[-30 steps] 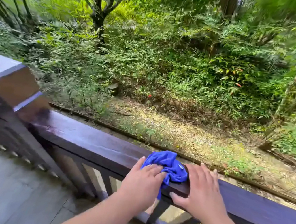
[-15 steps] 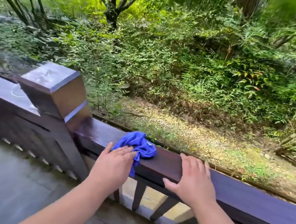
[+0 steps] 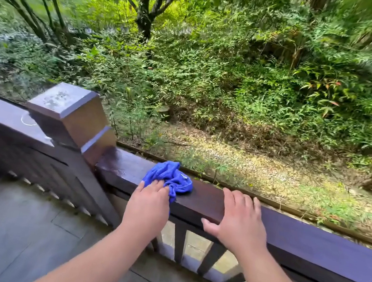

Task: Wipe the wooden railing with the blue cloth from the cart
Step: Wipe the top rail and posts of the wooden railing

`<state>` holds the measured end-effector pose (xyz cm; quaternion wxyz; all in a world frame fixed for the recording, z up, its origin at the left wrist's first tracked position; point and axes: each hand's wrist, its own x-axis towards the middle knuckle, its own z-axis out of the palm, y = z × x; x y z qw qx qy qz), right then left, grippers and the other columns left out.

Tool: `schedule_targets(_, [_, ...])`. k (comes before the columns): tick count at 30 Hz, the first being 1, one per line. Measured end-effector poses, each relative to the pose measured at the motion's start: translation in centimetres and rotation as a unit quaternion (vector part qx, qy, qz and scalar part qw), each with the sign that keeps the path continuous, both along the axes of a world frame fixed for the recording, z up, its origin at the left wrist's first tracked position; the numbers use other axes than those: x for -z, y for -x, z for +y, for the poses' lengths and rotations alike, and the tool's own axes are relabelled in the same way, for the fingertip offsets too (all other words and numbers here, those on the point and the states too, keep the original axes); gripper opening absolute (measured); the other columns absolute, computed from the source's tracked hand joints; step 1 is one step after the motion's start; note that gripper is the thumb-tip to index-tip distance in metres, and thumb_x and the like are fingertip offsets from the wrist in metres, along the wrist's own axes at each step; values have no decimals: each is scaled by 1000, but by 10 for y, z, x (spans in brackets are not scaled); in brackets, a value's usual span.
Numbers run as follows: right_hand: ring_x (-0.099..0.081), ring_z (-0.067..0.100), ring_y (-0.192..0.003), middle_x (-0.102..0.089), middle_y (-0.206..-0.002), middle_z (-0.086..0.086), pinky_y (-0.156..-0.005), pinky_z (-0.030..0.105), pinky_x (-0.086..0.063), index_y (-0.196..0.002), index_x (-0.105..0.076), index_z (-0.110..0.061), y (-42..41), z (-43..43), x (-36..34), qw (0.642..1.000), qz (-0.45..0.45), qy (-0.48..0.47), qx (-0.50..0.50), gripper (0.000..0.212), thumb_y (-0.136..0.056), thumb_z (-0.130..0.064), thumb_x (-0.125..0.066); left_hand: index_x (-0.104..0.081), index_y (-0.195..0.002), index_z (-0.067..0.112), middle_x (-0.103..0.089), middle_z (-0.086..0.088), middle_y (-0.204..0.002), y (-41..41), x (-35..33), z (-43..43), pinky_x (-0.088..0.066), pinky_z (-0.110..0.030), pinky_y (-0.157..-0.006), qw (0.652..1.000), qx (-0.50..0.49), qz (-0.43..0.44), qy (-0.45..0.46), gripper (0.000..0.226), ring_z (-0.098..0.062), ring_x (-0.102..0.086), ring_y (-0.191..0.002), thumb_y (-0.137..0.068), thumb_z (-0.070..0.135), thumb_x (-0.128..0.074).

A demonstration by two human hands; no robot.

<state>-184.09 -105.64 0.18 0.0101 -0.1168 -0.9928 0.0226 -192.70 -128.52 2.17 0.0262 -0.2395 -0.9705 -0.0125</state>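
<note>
In the head view, a dark wooden railing runs from the middle left of the frame down toward the lower right, its flat top glossy and its near face in shade. A crumpled blue cloth lies bunched on the top of the railing, a little left of the frame's centre, with one fold hanging over the near edge. The left hand lies palm down on the near part of the cloth, its fingers spread flat and pressing the cloth against the wood rather than closing around it. The right hand rests bare on the railing just to the right of the cloth and apart from it, fingers stretched over the top and the thumb out along the near face, holding nothing. To the left of the cloth stands a square post with a flat, pale-stained cap, where another stretch of rail meets it from the left edge of the frame. Upright slats show under the railing between the two forearms. A grey tiled floor fills the lower left. Beyond the railing, the upper half of the frame is green shrubs and a strip of leaf-strewn ground.
</note>
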Motion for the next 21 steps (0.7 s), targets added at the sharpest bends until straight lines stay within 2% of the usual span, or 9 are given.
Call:
schedule_targets(4, [-40,31,-136,-47,-149,5,-123,57,-19,-156,-31,-19,0,1,0,1000,-5,6,-4,110,-72,-90,-35,-59,-119,17,-57,-5,-139,-2,-2,3,-30,-42,-113,1000,-5,11,18,38,-20,-46,-132,-89,18,-35])
schedule_targets(8, [-39,30,-137,-46,-149,4,-124,56,-18,-157,-30,-19,-1,1,-1,1000,-1,12,-4,109,-73,-89,-36,-57,-125,17,-55,-4,-142,-3,-1,4,-29,-40,-114,1000,-13,15,19,41,-18,-45,-133,-90,19,-35])
schedule_targets(12, [-38,28,-140,-45,-151,2,-125,55,-17,-157,-31,-20,1,0,-1,1000,-2,9,-2,109,-73,-90,-36,-60,-126,15,-56,-6,-142,-1,1,-4,-32,-43,-113,1000,9,12,-7,39,-19,-49,-132,-91,20,-44])
schedule_targets(16, [-38,26,-140,-46,-150,0,-126,52,-16,-157,-31,-23,2,0,3,1000,-2,-5,13,110,-71,-91,-36,-71,-114,19,-70,-2,-123,14,6,-34,-48,-48,-102,992,94,42,-74,35,-15,-64,-114,-80,19,-65])
schedule_targets(18, [-39,25,-139,-47,-149,-1,-126,51,-17,-157,-33,-24,4,-4,3,1000,-3,-15,19,109,-71,-91,-38,-73,-109,19,-73,-1,-116,31,6,-63,-50,-49,-98,989,107,57,-83,35,-14,-67,-108,-77,20,-61])
schedule_targets(21, [-37,24,-141,-45,-151,-2,-126,49,-15,-157,-31,-25,5,-7,1,999,-12,-21,34,110,-70,-92,-38,-73,-107,15,-74,-6,-111,68,7,-109,-50,-50,-94,992,82,84,-45,36,-18,-69,-104,-77,21,-55])
